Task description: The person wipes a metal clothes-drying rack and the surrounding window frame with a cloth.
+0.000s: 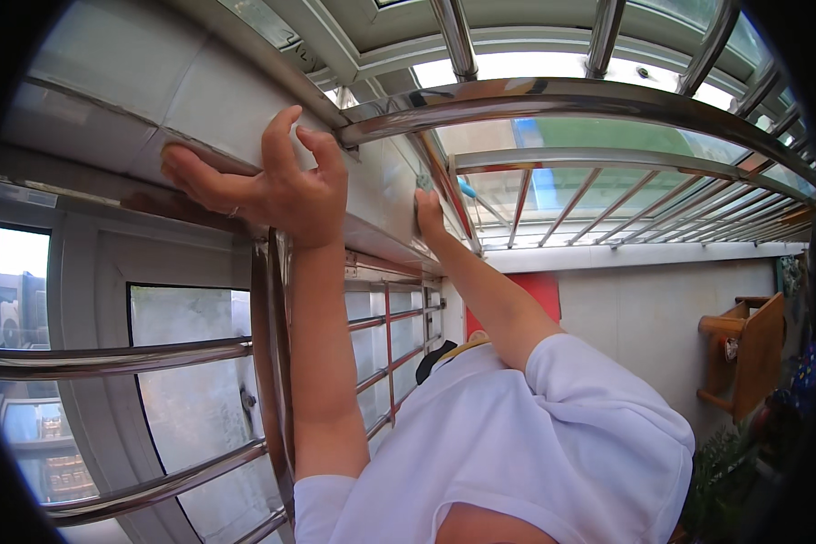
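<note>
I see the left grip (272, 186) flat against the wall ledge (109, 100) at ten o'clock; the right grip (429, 213) presses the wall by the steel window bars (562, 95) at twelve.

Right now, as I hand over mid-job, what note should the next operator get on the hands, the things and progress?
Left hand: open, fingers spread, pressed flat on the tiled wall, next to where the curved steel bar of the window grille meets it.
Right hand: raised farther along the same wall, at a small pale object. Its grip is too small to make out.
Done: no finished step shows in this view.
Left: the work at the small pale object looks in progress, so check that spot up close.
</note>
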{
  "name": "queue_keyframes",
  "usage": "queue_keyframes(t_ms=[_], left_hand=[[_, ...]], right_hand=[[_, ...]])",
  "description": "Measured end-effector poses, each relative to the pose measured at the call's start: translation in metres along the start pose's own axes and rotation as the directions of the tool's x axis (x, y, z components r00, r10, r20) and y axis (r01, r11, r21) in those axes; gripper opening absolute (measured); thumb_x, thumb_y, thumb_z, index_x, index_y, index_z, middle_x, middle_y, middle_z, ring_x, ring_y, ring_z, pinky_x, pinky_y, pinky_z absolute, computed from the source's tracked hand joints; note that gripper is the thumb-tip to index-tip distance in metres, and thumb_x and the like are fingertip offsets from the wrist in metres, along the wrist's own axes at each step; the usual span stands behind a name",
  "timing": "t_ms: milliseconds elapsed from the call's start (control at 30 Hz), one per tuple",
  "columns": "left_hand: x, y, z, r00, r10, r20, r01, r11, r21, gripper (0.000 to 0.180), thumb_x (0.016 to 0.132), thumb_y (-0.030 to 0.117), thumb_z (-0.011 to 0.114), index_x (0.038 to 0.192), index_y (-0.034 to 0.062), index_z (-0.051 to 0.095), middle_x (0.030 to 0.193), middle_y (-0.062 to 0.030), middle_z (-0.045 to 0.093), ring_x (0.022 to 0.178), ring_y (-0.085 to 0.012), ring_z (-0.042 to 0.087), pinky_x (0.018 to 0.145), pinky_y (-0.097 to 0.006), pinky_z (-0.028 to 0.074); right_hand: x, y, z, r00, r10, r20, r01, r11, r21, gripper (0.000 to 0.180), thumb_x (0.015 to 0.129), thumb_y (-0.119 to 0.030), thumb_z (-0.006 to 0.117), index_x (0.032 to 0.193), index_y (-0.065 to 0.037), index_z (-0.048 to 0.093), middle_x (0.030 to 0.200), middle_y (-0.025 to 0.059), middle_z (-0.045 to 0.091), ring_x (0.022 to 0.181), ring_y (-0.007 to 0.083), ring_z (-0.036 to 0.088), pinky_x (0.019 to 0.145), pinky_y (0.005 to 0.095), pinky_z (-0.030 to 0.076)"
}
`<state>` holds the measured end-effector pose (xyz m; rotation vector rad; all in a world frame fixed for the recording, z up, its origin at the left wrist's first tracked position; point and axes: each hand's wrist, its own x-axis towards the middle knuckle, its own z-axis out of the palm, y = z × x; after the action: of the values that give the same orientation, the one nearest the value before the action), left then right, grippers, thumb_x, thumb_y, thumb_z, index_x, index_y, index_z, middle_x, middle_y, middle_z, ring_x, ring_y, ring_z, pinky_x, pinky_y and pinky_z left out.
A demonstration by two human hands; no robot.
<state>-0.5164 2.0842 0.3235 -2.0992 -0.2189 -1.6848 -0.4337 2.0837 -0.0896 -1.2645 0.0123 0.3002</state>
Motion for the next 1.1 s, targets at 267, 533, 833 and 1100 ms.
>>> queue_keyframes(t_ms=[267,533,833,1100], left_hand=[[-0.011,-0.01,-0.004,1.0,-0.023,0.003,0.023,1.0,0.007,0.014,0.081,0.022,0.061,0.091,0.0191,0.07,0.152,-0.033,0.012,0.142,-0.052,0.009,0.112,-0.065,0.017],[-0.008,-0.009,-0.002,1.0,-0.009,-0.012,0.009,1.0,-0.027,0.014,0.082,0.021,0.06,0.09,0.0186,0.071,0.152,-0.0332,0.012,0.142,-0.0527,0.008,0.112,-0.064,0.018],[-0.011,-0.012,-0.001,1.0,-0.008,-0.011,0.008,1.0,0.0,0.014,0.079,0.024,0.064,0.09,0.0213,0.073,0.152,-0.0305,0.014,0.143,-0.0494,0.008,0.11,-0.062,0.019],[-0.009,-0.01,-0.003,1.0,-0.01,-0.01,0.01,1.0,-0.023,0.014,0.079,0.022,0.065,0.09,0.0218,0.072,0.151,-0.0313,0.015,0.142,-0.0507,0.011,0.11,-0.061,0.02]], right_hand=[[-0.05,-0.053,-0.007,0.979,0.2,0.043,-0.198,0.979,-0.05,0.047,0.088,-0.033,0.053,0.118,0.003,0.053,0.109,0.0262,0.06,0.102,0.0418,0.057,0.092,0.0434,0.043],[-0.054,-0.038,-0.031,0.942,0.306,0.138,-0.298,0.951,-0.076,0.039,0.093,-0.032,0.051,0.116,-0.001,0.057,0.103,0.0149,0.06,0.096,0.0271,0.056,0.09,0.0377,0.042],[-0.046,-0.064,-0.02,0.992,0.099,0.078,-0.068,0.942,-0.327,0.037,0.091,-0.032,0.052,0.11,-0.001,0.056,0.097,0.0231,0.058,0.093,0.0362,0.056,0.086,0.0403,0.043],[-0.061,-0.048,-0.033,0.981,-0.095,0.172,0.14,0.951,-0.275,0.037,0.092,-0.03,0.05,0.112,0.0,0.058,0.099,0.0231,0.062,0.097,0.0377,0.06,0.088,0.0413,0.044]])
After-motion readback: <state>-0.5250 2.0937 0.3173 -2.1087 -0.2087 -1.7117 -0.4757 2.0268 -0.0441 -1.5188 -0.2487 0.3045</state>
